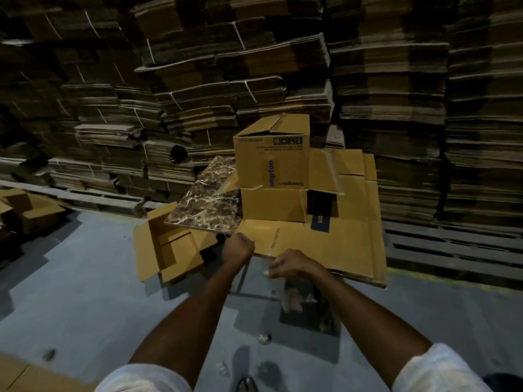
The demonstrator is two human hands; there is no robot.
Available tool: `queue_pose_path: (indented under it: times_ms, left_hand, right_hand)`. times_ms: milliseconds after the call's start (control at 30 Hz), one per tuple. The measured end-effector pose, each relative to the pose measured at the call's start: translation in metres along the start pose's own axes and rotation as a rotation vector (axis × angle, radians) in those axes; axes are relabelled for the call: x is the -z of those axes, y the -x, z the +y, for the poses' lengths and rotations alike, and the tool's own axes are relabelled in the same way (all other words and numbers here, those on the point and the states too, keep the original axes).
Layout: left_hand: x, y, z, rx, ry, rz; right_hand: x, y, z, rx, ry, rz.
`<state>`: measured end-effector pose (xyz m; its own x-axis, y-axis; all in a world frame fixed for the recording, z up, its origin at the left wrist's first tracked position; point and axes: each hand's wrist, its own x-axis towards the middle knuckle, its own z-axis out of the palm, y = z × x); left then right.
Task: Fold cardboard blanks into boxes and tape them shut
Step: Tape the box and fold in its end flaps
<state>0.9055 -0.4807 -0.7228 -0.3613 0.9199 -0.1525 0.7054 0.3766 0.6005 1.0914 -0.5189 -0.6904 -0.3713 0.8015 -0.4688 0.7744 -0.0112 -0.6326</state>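
while the flat cardboard blank [325, 244] lies just past both hands at one o'clock, the left hand [239, 247] grips its near corner, fingers curled; the right hand [291, 264] curls at its edge, hold unclear.

You are holding both arms out ahead, your left forearm [196, 306] and right forearm [368, 309] rising from the bottom of the frame and converging toward its centre. Your left hand [238, 247] is sitting just left of centre, fingers curling into a fist, knuckles up, wrist straight. Your right hand [293, 263] is hovering just beside it, slightly lower and to the right, back upward, wrist bending inward so the fingers [273, 271] are pointing left and curling down; whether they are pinching anything is too blurred to tell. Your left sleeve [141, 377] and right sleeve [438, 369], both white, are bunching near the elbows at the bottom edge.
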Motion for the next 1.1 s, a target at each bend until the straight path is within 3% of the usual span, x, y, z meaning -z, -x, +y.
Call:
queue_pose_path:
  times_ms: [267, 633, 733, 900, 1000, 1100]
  left_hand:
    - [0.035, -0.081, 0.046, -0.317, 0.097, -0.002]
    - [0.097, -0.189, 0.131, -0.548, 0.071, 0.285]
    - [0.105, -0.210, 0.143, -0.398, 0.231, 0.305]
    - [0.107, -0.248, 0.149, -0.078, 0.546, 0.142]
    - [0.106, -0.256, 0.154, -0.146, 0.636, 0.116]
    - [0.104, -0.259, 0.160, -0.295, 0.548, 0.086]
  right_hand:
    - [0.080, -0.058, -0.028, -0.038, -0.107, 0.604]
    - [0.192, -0.122, -0.062, 0.022, -0.121, 0.997]
    - [0.208, -0.135, -0.058, -0.024, -0.267, 1.013]
    - [0.237, -0.149, -0.057, -0.137, -0.602, 0.904]
    - [0.253, -0.161, -0.053, -0.159, -0.619, 0.846]
    - [0.261, -0.167, -0.055, -0.059, -0.586, 0.816]
